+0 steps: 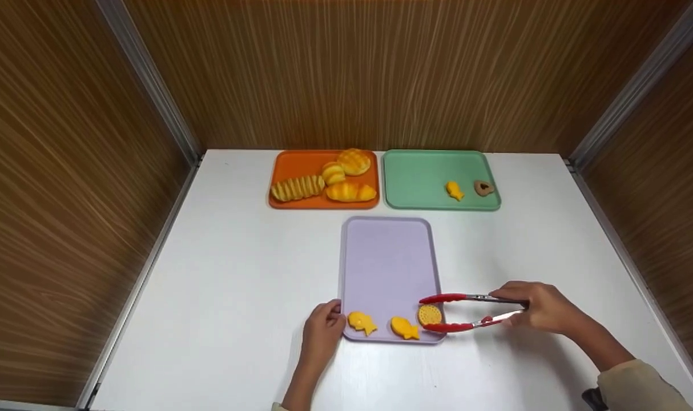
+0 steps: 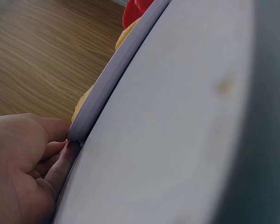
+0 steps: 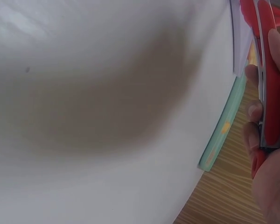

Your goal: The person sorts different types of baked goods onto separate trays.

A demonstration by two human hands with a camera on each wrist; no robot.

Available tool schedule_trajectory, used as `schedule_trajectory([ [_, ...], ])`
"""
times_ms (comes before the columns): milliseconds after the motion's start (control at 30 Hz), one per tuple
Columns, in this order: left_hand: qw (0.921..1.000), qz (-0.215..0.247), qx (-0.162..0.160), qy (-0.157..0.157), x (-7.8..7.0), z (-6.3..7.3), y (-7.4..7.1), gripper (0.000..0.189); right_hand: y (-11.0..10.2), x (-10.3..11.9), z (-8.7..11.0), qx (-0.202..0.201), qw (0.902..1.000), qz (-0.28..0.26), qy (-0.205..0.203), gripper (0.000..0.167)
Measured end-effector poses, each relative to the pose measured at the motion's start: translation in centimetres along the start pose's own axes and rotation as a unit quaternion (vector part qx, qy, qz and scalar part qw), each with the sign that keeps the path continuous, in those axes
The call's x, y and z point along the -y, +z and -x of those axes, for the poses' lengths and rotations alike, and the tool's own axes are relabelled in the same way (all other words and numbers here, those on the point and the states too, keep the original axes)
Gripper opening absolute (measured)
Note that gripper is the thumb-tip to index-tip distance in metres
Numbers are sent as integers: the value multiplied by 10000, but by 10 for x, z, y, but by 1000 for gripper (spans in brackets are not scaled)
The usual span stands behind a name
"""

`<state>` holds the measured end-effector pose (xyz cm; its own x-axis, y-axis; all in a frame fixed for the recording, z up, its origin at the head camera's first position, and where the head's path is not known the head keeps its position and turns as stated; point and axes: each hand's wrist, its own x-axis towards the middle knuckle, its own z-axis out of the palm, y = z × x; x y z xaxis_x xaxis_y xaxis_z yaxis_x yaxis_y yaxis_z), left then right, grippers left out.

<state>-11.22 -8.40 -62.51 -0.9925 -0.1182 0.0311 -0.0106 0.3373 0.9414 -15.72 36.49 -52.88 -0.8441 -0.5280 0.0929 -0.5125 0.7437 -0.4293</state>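
Observation:
My right hand (image 1: 543, 308) grips a pair of red-tipped tongs (image 1: 450, 327), which also fill the right edge of the right wrist view (image 3: 270, 84). The tongs' two red tips stand apart on either side of a round yellow cracker (image 1: 430, 314), at the near right corner of the lilac tray (image 1: 389, 251). My left hand (image 1: 322, 331) pinches this tray's left edge near its front corner; the left wrist view shows the fingertips at the tray rim (image 2: 100, 95). Two yellow fish-shaped crackers lie along the tray's near side, one at left (image 1: 361, 322), one in the middle (image 1: 404, 327).
Behind stands an orange tray (image 1: 301, 162) with several breads, including a croissant-like roll (image 1: 351, 192). Right of it, a green tray (image 1: 420, 177) carries a fish-shaped cracker (image 1: 454, 190) and a brown heart-shaped cookie (image 1: 483, 188). Wood-grain panels (image 1: 381, 74) enclose the white table (image 1: 238, 285).

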Motion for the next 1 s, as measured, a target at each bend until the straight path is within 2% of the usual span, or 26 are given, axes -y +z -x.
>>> schedule_trajectory([
  [233,10000,9,23,-41,-1,0,0,29,1,6,-1,-61,9999,147,61,51],
  [667,9999,-130,77,-76,-1,1,1,31,8,6,-1,-394,9964,-569,499,42],
  [1000,10000,-83,24,-42,-1,0,1,30,13,10,-8,-489,9914,-795,912,44],
])
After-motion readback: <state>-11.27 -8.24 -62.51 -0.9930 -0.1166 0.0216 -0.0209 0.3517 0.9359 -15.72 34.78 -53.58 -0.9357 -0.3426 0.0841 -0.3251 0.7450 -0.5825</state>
